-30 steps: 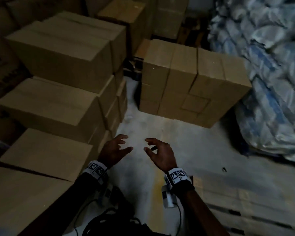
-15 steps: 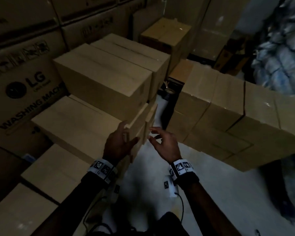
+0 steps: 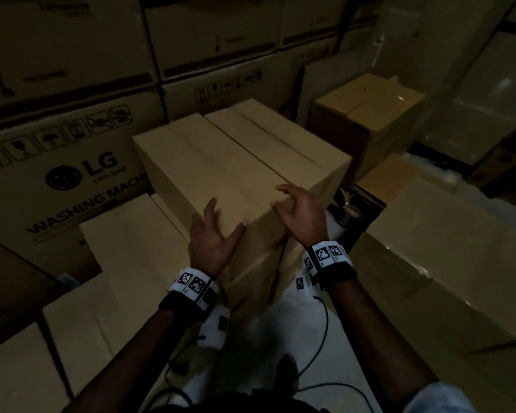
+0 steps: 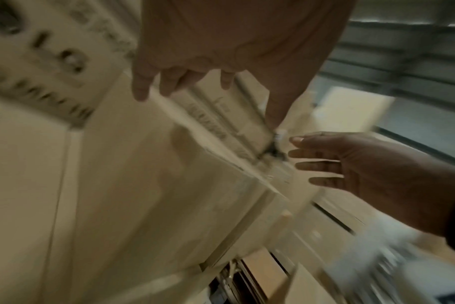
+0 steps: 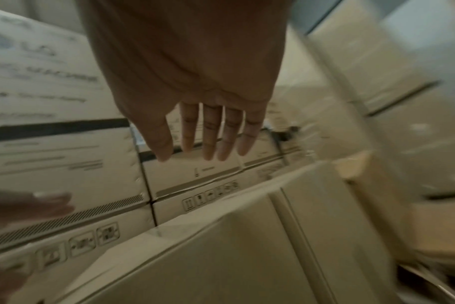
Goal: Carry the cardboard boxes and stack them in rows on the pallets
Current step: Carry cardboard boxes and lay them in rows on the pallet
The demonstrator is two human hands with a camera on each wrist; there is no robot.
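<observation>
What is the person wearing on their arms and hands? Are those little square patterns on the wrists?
Both hands are bare, no gloves. The left wrist band and right wrist band are white with black-and-white square code patterns, each above a dark cuff. A small white box hangs under the left wrist, and thin black cables trail down from the wrists. A light sleeve shows on the right upper arm.

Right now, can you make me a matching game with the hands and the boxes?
Things:
1. left hand
2. right hand
3. top box
4. LG box

Places or states:
A. printed "WASHING MACHINE", left of the stack
B. open, by the top box's right corner
C. highest on the near stack
D. open, at the top box's near side

Pairs: 1-D, 2-B, 3-C, 4-A
</observation>
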